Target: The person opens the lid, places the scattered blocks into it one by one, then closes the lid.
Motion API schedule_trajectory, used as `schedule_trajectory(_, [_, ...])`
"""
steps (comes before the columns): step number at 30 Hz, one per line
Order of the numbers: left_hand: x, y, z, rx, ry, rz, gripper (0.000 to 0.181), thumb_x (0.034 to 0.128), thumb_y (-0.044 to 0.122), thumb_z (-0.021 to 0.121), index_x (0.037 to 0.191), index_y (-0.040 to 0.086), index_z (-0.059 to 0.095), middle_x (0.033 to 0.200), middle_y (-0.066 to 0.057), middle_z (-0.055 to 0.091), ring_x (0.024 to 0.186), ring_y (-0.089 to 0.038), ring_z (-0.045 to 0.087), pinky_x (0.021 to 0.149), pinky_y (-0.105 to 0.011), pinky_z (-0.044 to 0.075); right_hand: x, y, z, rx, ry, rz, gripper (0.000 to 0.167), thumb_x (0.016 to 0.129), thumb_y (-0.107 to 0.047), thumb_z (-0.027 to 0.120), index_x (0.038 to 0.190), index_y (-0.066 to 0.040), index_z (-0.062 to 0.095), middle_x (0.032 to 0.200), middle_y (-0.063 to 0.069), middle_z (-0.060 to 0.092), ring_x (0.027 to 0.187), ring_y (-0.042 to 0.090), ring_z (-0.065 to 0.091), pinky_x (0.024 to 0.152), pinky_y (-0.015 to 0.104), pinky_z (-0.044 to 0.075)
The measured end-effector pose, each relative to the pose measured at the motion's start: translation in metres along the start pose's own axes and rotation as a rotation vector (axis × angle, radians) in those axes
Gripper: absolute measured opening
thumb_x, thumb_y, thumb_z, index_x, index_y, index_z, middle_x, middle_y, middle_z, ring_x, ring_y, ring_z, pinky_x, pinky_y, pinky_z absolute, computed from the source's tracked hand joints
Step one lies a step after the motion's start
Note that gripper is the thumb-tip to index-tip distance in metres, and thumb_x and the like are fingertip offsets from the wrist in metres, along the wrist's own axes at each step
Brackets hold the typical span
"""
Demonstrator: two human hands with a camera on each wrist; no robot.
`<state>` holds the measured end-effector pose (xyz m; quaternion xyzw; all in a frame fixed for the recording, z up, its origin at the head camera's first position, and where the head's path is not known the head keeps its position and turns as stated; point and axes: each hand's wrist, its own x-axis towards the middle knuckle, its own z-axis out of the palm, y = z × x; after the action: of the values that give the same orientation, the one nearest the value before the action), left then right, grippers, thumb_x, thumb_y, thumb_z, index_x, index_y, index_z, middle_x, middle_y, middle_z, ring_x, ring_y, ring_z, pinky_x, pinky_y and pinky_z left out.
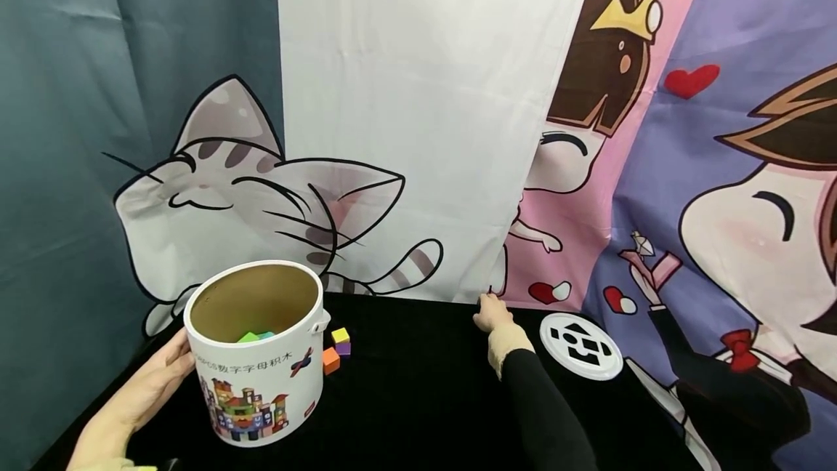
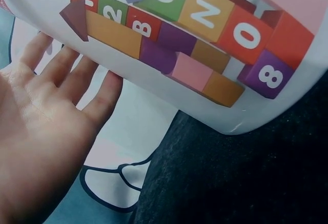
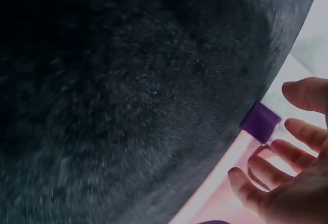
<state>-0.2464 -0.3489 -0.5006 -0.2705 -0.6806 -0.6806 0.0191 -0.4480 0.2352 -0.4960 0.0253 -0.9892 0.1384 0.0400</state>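
Observation:
A white bucket (image 1: 301,376) printed with toy blocks stands upright at the left, with green and blue blocks (image 1: 255,336) visible inside. My left hand (image 1: 137,391) touches the bucket's left side with fingers extended. At the back edge of the black surface, my right hand (image 1: 492,312) reaches out. In the right wrist view, a purple block (image 3: 262,122) lies by the spread fingertips of that hand (image 3: 292,183), with a gap between thumb and fingers; I see no grip on it. The head view hides this block behind the hand.
Just right of the bucket sit a yellow block (image 1: 341,336), a purple one (image 1: 343,349) and an orange one (image 1: 330,360). A white round lid (image 1: 552,344) with shaped cutouts lies right of my right arm. Printed curtains (image 1: 425,93) hang behind the black surface (image 1: 405,398).

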Motion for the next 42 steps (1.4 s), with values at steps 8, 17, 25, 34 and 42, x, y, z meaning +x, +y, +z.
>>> schedule_trajectory(8, [-0.003, -0.003, 0.004, -0.028, -0.010, 0.022, 0.064, 0.1053, 0.005, 0.032, 0.159, 0.019, 0.000, 0.150, 0.022, 0.019, 0.131, 0.015, 0.024, 0.096, -0.010, 0.028, 0.004, 0.004, 0.008, 0.005, 0.007, 0.049, 0.048, 0.084, -0.009, 0.061, 0.130, 0.002, 0.054, 0.136, 0.024, 0.046, 0.122, 0.048, 0.043, 0.089, 0.065, 0.039])
schedule_trajectory(17, [-0.002, -0.001, 0.005, -0.019, 0.002, 0.011, 0.064, 0.1053, 0.005, 0.034, 0.159, 0.020, 0.002, 0.149, 0.023, 0.020, 0.130, 0.016, 0.024, 0.096, -0.010, 0.028, 0.007, 0.005, -0.001, -0.013, -0.006, -0.004, 0.041, 0.083, -0.003, 0.065, 0.122, 0.007, 0.057, 0.121, 0.030, 0.049, 0.107, 0.046, 0.055, 0.091, 0.052, 0.045])
schedule_trajectory(25, [-0.002, 0.001, 0.005, -0.013, 0.024, -0.010, 0.064, 0.1057, 0.007, 0.036, 0.158, 0.014, 0.000, 0.148, 0.022, 0.022, 0.129, 0.015, 0.027, 0.095, -0.011, 0.029, 0.000, 0.010, 0.002, -0.065, -0.017, -0.101, 0.019, 0.076, -0.004, 0.073, 0.090, -0.002, 0.061, 0.082, 0.013, 0.061, 0.083, 0.034, 0.062, 0.076, 0.048, 0.049])
schedule_trajectory(34, [0.002, 0.002, 0.005, -0.012, 0.020, 0.025, 0.064, 0.1053, 0.004, 0.037, 0.157, 0.007, 0.000, 0.147, 0.022, 0.026, 0.129, 0.014, 0.029, 0.094, -0.011, 0.031, -0.012, 0.008, -0.014, -0.075, 0.004, -0.143, 0.019, 0.073, -0.008, 0.078, 0.083, -0.003, 0.063, 0.078, 0.010, 0.061, 0.077, 0.030, 0.063, 0.072, 0.045, 0.050])
schedule_trajectory(42, [0.000, 0.000, 0.005, -0.002, 0.044, -0.026, 0.065, 0.1056, 0.006, 0.037, 0.157, 0.007, -0.002, 0.149, 0.019, 0.021, 0.125, 0.017, 0.030, 0.092, -0.010, 0.031, -0.020, -0.015, -0.032, -0.044, 0.063, -0.277, 0.016, 0.074, -0.008, 0.076, 0.085, -0.007, 0.063, 0.076, 0.004, 0.059, 0.072, 0.022, 0.058, 0.070, 0.042, 0.049])
